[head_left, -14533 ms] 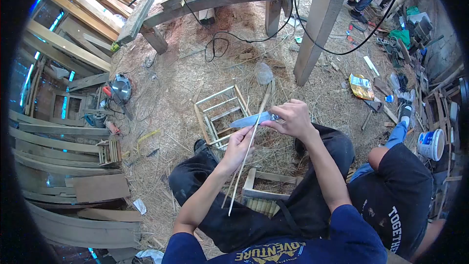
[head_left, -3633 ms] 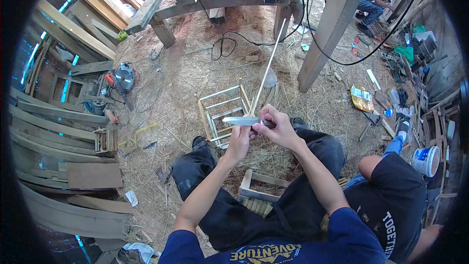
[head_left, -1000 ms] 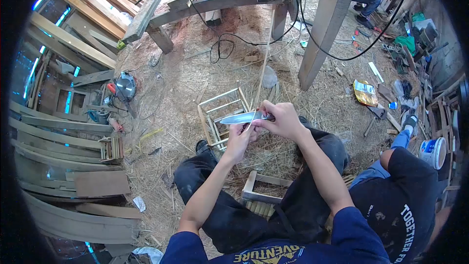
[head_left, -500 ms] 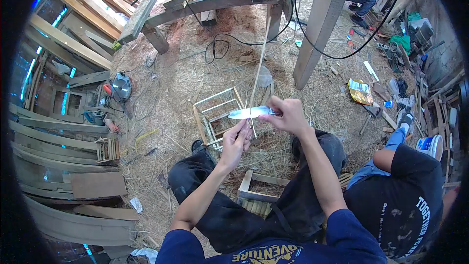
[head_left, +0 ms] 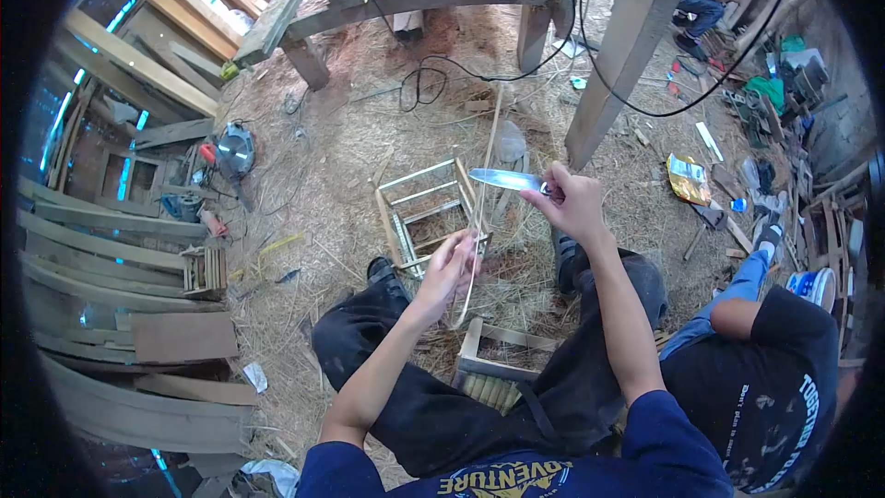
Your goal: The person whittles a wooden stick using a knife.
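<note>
Tan strip [head_left: 495, 122], steel knife [head_left: 505, 180]

Frame [head_left: 430, 210] sits at eleven o'clock from the left hand [head_left: 444, 275], which pinches the strip, probably to steady it, its longer end toward one o'clock. The right hand [head_left: 573, 202] wraps the knife's handle, tip toward nine, presumably for control.

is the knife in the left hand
No, the right hand grips the knife, while the left hand holds a thin strip.
</note>
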The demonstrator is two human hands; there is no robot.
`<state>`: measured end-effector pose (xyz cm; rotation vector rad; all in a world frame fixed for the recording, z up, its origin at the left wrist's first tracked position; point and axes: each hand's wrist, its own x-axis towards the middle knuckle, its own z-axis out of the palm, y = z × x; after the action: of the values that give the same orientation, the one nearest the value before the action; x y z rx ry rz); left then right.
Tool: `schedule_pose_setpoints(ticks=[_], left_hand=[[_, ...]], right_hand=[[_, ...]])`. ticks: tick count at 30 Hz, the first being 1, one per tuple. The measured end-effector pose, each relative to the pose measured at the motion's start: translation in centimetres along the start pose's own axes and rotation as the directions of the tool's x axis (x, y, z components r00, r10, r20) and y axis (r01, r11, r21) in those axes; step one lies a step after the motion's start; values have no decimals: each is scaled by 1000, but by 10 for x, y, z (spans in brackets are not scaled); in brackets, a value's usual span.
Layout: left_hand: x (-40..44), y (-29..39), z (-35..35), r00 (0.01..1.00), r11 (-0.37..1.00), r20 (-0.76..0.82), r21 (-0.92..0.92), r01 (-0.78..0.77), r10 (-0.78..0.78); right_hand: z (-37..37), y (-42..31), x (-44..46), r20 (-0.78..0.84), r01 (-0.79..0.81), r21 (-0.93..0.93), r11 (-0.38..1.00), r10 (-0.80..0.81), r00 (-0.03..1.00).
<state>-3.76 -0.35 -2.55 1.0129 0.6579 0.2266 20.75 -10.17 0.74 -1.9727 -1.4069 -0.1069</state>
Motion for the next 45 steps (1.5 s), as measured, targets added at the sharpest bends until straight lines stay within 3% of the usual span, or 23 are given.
schedule_pose_setpoints(ticks=[9,12,18,19,25,35,38,40,41,42,45], left_hand=[[25,31,-1,961,962,-91,-51,-267,262],[31,30,0,954,960,-143,-60,-273,263],[36,19,10,955,966,-178,140,-215,238],[34,19,16,953,975,-211,104,-198,216],[27,16,25,941,947,-107,69,-315,321],[17,12,29,958,958,-71,98,-271,278],[10,10,30,963,954,-49,158,-254,264],[-11,13,32,966,923,-26,303,-236,256],[-14,2,27,965,890,46,378,-257,259],[-18,-5,23,958,848,118,446,-286,261],[-8,-10,17,990,967,-12,215,-134,140]], right_hand=[[28,-21,7,62,100,50,994,-103,993],[30,-25,6,57,117,88,989,-123,991],[36,-29,4,67,134,146,980,-145,987],[34,-31,4,68,130,164,978,-143,987],[27,-24,6,46,130,189,973,-141,989],[10,-13,2,43,181,104,978,-186,982],[4,-4,2,-112,118,89,989,-107,988],[-19,32,15,-276,-189,61,980,199,940],[-28,45,18,-361,-342,68,937,342,867],[-33,46,15,-325,-315,-2,949,298,898],[-38,41,0,-199,-228,-139,964,198,960]])
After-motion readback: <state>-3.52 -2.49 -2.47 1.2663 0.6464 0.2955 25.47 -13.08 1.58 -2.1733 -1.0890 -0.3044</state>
